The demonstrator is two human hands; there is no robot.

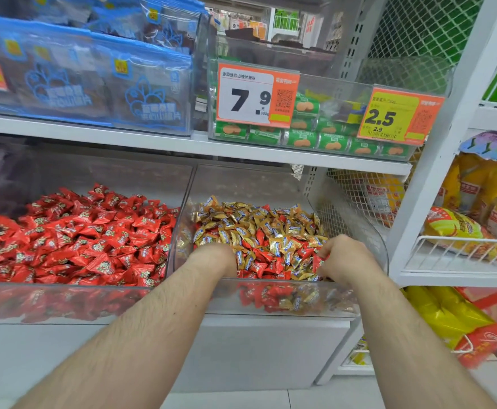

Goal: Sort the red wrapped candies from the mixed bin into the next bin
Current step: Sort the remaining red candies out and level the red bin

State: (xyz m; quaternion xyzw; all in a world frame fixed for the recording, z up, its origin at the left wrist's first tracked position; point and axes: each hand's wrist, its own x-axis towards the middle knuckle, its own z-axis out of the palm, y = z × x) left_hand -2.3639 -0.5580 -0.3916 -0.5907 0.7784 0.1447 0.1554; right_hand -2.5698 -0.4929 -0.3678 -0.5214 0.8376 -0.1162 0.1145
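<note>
Shop aisle, white metal shelving w/ wire-mesh back panel (418, 28). Lower shelf carries two clear plastic bins side by side, touching. Left bin (73, 302) is piled w/ red wrapped candies (76, 237) only. Right bin (270, 299) is the mixed bin: gold wrapped candies (259, 219) fill the far part, more red ones (266, 262) mixed in toward the near wall. White shelf front (270, 349) below the bins, pale floor at the bottom edge.

Upper shelf (152, 143): blue packets (93, 81) on the left in a clear tray, green packs (300, 137) on the right in another clear bin. Two orange price tags clipped on that bin's front, one reads 7.9 (256, 95), the other 2.5 (397, 116). Next shelving unit to the right holds yellow snack bags (459, 225) in a white wire basket (459, 255); yellow and red boxes (471, 320) lower down.

Both forearms reach from near, over the front wall of the mixed bin. Left hand (214, 255) is pushed down into the candies at the bin's left side, wrist bent, fingers buried, so can't tell if it holds anything or how far it's open. Right hand (341, 258) sits at the bin's right side, knuckles up, fingers curled inward and pinching a red candy (318, 262) at the fingertips, just above the pile. The hands are apart, w/ mixed candies between them.
</note>
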